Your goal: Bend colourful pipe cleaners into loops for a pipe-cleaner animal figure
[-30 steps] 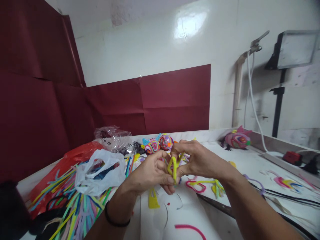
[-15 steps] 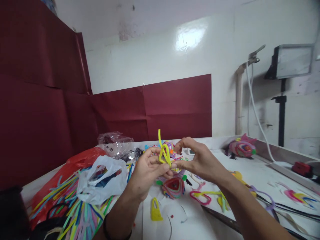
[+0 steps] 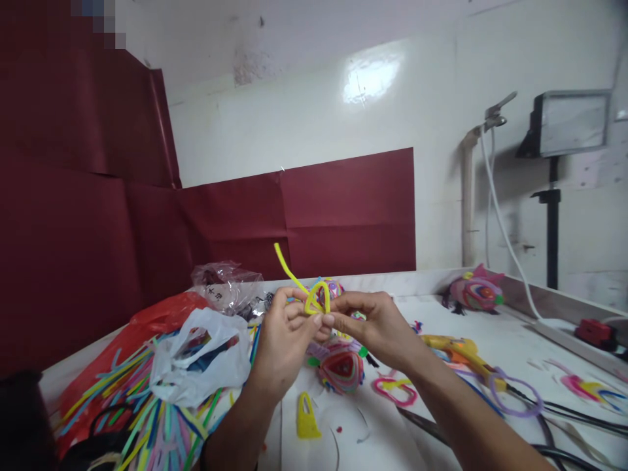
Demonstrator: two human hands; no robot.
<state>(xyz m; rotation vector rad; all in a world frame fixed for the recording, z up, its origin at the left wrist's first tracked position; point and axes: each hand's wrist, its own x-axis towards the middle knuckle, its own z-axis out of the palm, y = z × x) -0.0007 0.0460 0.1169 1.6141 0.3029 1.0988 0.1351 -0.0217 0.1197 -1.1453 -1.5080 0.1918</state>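
Between both hands is a yellow pipe cleaner (image 3: 318,285), bent into a rounded triangular loop, with one free end sticking up to the left. My left hand (image 3: 289,337) pinches its lower left side. My right hand (image 3: 375,322) grips the lower right side with thumb and forefinger, close to the left fingertips. Just below the hands lies a colourful striped piece (image 3: 341,367) with green tips and a red centre. Nearer to me, a finished-looking yellow triangular piece (image 3: 308,418) with a narrow opening rests on white paper (image 3: 363,451).
Loose pipe cleaners (image 3: 169,425) and a white plastic bag (image 3: 199,360) lie at the left. To the right are a yellow glue gun (image 3: 458,350), a purple loop (image 3: 517,396) and black cables. A pink fish-like figure (image 3: 475,290) sits at the back right.
The free end of the yellow pipe cleaner has swung to the left. My right hand has come down and its forefinger now closes on the loop. The green-and-yellow piece by the pink loop is out of sight.
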